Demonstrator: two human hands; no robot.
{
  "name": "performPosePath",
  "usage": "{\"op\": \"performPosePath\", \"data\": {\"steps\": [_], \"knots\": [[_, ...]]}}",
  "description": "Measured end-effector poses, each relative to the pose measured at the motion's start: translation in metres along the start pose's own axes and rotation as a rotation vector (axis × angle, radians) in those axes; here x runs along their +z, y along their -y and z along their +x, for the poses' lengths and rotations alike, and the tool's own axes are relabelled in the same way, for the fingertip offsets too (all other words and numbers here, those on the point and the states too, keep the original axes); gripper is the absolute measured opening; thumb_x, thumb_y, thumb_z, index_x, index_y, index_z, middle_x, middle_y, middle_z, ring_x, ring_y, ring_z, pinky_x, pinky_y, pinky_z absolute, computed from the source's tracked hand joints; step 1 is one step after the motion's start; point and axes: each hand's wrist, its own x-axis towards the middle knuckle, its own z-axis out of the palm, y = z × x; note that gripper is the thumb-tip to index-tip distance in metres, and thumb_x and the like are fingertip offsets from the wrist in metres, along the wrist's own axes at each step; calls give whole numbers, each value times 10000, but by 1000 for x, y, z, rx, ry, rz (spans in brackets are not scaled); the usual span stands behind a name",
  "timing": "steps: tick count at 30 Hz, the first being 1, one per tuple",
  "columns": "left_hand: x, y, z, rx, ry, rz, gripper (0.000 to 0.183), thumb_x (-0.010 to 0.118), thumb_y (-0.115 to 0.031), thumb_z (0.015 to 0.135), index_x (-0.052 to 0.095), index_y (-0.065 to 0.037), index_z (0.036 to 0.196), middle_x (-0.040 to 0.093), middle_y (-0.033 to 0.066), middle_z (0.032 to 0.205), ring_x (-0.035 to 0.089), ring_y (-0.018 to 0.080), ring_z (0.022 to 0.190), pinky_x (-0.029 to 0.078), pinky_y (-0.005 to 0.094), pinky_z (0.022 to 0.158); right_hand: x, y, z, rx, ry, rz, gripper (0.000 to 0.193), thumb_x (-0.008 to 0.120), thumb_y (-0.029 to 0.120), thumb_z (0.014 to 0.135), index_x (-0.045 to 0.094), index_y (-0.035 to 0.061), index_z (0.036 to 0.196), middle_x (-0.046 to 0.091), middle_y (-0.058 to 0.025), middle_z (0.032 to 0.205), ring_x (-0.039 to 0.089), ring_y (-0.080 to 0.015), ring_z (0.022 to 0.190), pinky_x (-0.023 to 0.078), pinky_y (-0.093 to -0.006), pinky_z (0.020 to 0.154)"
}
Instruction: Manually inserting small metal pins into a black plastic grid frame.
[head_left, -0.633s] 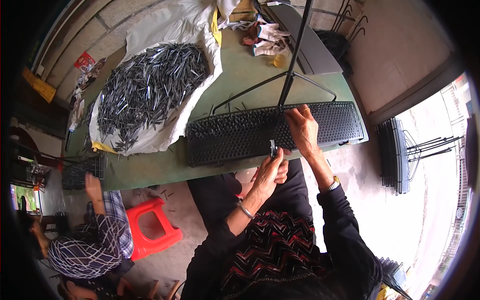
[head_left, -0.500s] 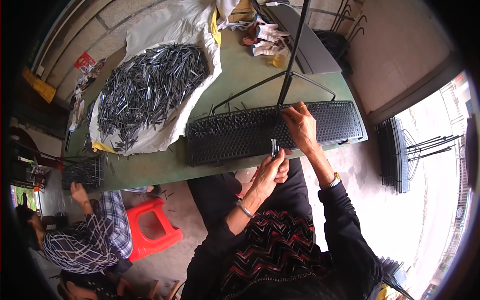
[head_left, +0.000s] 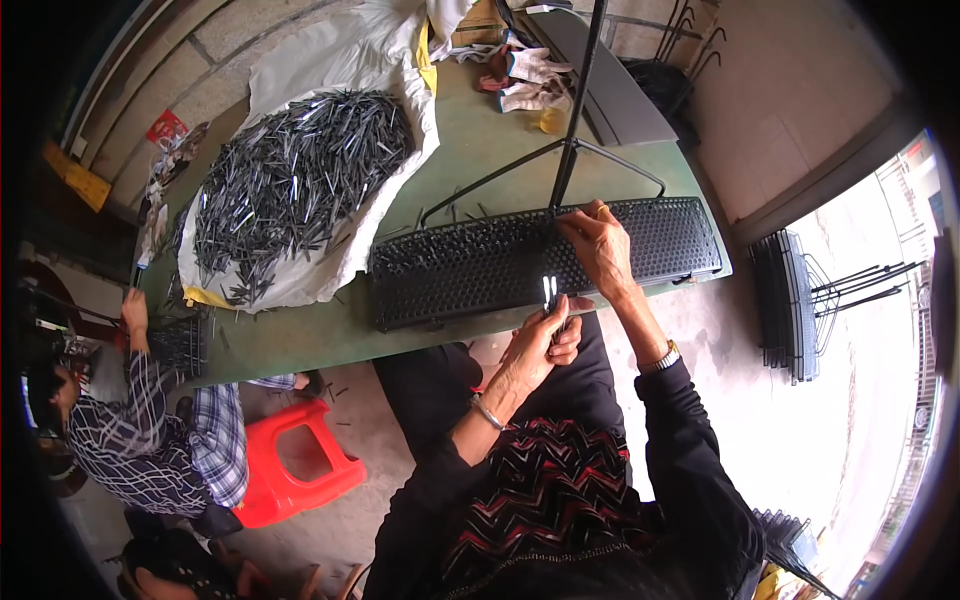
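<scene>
A long black perforated rack [head_left: 660,240] lies along the table's near edge, its top full of small holes. My left hand [head_left: 538,345] is closed round a few thin dark strips [head_left: 549,292], whose shiny ends stick up above the thumb. My right hand [head_left: 602,250] rests over the middle of the rack, fingertips pinched down at the holes near the foot of a black upright rod [head_left: 580,110]. Whatever sits between those fingertips is hidden. On the left part of the rack, many holes appear to have short dark pieces standing in them.
A big heap of dark strips [head_left: 300,185] lies on a white sack [head_left: 345,270] at the left. Work gloves [head_left: 535,80] and a grey panel [head_left: 610,90] are at the back. A red stool [head_left: 300,465] and a seated person [head_left: 120,430] are to the left. More black racks [head_left: 785,305] stand at right.
My hands stay nearly in place; the strips in my left hand now stick up more upright and catch light. The person at left has raised an arm and leaned back.
</scene>
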Motion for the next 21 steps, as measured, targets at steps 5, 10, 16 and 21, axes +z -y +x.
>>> {"op": "performPosePath", "data": {"steps": [5, 10, 16, 21], "knots": [[0, 1, 1, -1, -33, -3, 464, 423, -406, 1003, 533, 13, 1165, 308, -47, 633, 255, 38, 486, 199, 194, 438, -8, 7, -7, 14, 23, -42, 158, 692, 172, 818, 716, 95, 955, 592, -78, 846, 615, -239, 785, 487, -333, 677], [-2, 2, 2, 4, -25, 4, 449, 435, -411, 998, 539, -5, 1160, 313, -48, 636, 259, 38, 489, 197, 191, 438, -34, 7, -18, 125, 369, 151, 241, 682, 194, 860, 667, -12, 983, 614, -101, 830, 611, -172, 757, 485, -304, 661], [-4, 9, 7, -4, -35, 46, 458, 490, -430, 972, 561, -23, 1169, 363, -44, 639, 279, 29, 479, 206, 185, 431, -38, 12, -36, 438, 589, 760, 167, 651, 113, 868, 599, -34, 930, 597, -64, 806, 596, -111, 770, 503, -279, 645], [-8, 5, 9, 60, -109, 112, 419, 500, -394, 981, 560, -47, 1209, 349, -62, 632, 284, 25, 477, 214, 177, 426, -36, 2, -26, 317, 337, 537, 136, 618, 89, 874, 576, -13, 955, 626, -96, 788, 630, -154, 737, 492, -298, 618]]}}
